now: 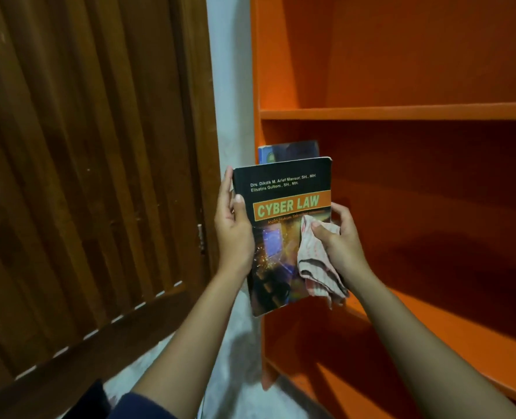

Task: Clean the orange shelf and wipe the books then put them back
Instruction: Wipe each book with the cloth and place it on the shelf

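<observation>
Left hand [234,234] grips the Cyber Law book [280,237] by its spine. Right hand [344,241] pinches a cloth [314,263], apparently against the cover.

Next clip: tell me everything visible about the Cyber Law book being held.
The Cyber Law book is a thick paperback with a black cover: white author names on top, an orange band with the title in yellow-green, a glowing picture below. Its corners look worn. It is held upright, slightly tilted, cover toward the camera, before the left side of the orange shelf. The left hand grips its left edge, thumb on the cover; the right hand pinches a pinkish cloth against its right edge.
</observation>
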A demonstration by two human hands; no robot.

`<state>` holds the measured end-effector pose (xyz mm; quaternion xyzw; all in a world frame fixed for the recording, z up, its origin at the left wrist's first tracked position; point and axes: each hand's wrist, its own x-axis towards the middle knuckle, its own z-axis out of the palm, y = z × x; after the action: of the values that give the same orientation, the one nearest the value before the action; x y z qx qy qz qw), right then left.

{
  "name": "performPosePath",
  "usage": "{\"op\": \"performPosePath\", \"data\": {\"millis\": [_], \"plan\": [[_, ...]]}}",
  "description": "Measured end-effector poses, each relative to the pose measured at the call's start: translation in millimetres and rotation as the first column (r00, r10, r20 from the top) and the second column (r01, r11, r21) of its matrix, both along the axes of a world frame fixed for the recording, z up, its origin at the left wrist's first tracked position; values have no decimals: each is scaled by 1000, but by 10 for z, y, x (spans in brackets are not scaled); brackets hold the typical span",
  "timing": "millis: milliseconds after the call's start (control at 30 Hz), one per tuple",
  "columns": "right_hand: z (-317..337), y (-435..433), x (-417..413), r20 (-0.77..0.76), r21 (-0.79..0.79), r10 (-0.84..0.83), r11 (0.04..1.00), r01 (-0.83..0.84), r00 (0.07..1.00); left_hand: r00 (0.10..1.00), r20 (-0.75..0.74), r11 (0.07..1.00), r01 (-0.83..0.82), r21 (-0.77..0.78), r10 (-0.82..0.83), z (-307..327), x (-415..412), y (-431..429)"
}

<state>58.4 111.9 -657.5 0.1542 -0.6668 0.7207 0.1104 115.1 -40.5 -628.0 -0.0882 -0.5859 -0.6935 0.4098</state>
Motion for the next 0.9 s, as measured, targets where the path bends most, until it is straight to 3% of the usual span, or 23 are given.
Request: {"op": "performPosePath", "data": {"millis": [267, 400, 700, 900], "plan": [[-187, 106, -834, 22, -27, -64, 998, 65, 998, 994, -47, 984, -103, -147, 97, -232, -786, 258], [-272, -30, -1117, -41, -141, -47, 989, 41, 998, 987, -61, 943, -162, -289, 151, -300, -1046, 267], [-293, -166, -1527, -141, -173, -119, 980, 94, 983, 950, -151, 830, -312, -463, 274, -378, -1303, 218], [-367, -205, -1565, -102, -210, -120, 973, 97, 988, 937, -171, 758, -348, -552, 305, -406, -1342, 119]]}}
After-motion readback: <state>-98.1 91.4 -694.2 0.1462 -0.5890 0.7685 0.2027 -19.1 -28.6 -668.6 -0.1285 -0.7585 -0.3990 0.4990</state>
